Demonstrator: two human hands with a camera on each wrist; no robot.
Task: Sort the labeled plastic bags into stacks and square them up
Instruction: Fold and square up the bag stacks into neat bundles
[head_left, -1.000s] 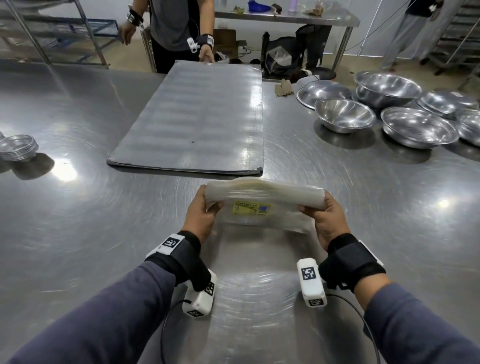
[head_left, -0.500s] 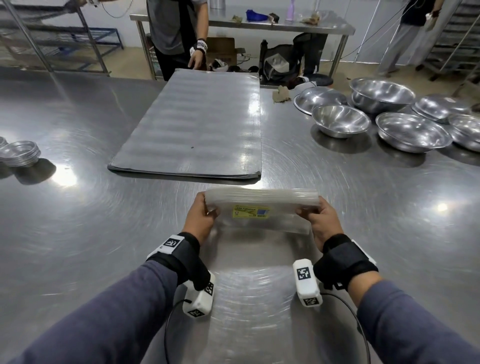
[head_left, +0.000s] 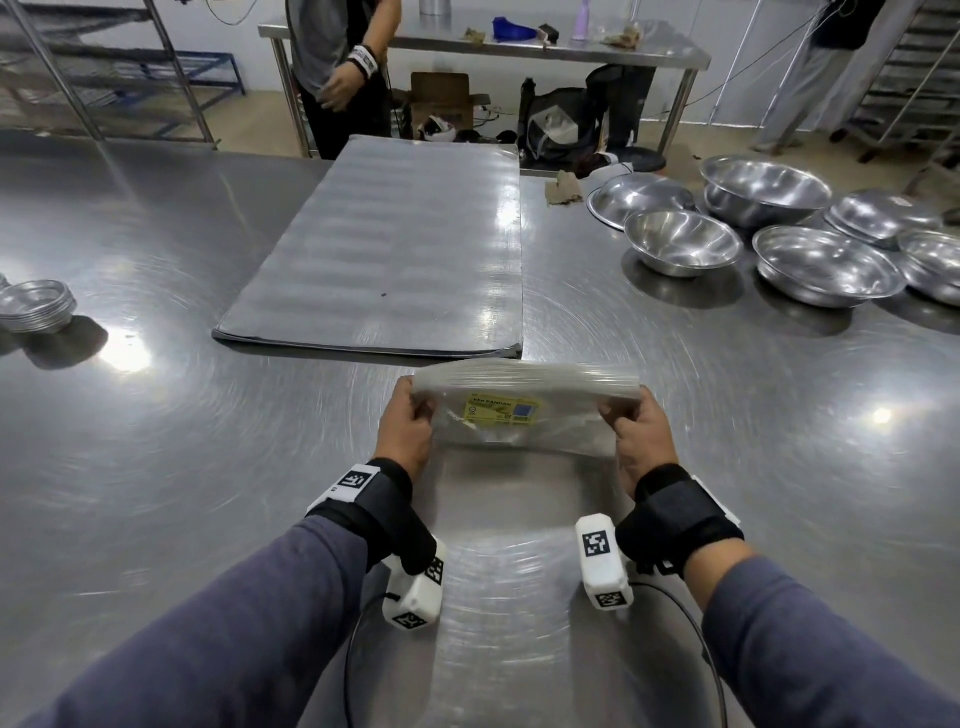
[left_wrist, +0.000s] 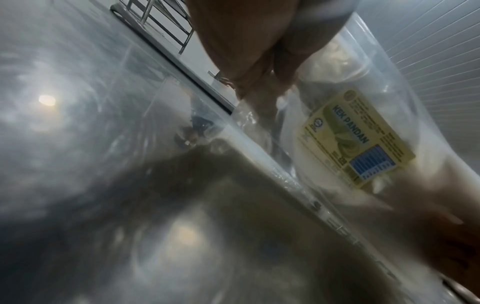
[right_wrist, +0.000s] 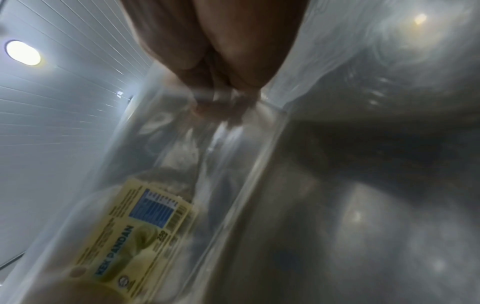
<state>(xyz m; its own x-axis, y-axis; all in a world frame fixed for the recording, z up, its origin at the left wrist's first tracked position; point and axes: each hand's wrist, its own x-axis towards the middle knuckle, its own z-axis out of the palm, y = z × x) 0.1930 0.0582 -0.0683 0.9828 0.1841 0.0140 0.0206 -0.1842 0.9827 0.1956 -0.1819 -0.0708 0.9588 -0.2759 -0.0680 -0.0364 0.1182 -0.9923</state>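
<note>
Moved: bags (head_left: 524, 382) flattened since a second ago.
Fingers: left hand (head_left: 405, 434) and right hand (head_left: 636, 441) pinching bag ends.
Why: edges tapped square on surface (head_left: 156, 493).

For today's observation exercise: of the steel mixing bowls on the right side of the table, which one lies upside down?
The upturned bowl, far right behind the open ones: its domed bottom faces up. The neighbouring bowl and the rest show hollow insides.

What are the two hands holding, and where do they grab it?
A stack of bags, stood on edge: left hand grips its left end, right hand its right end.
</note>
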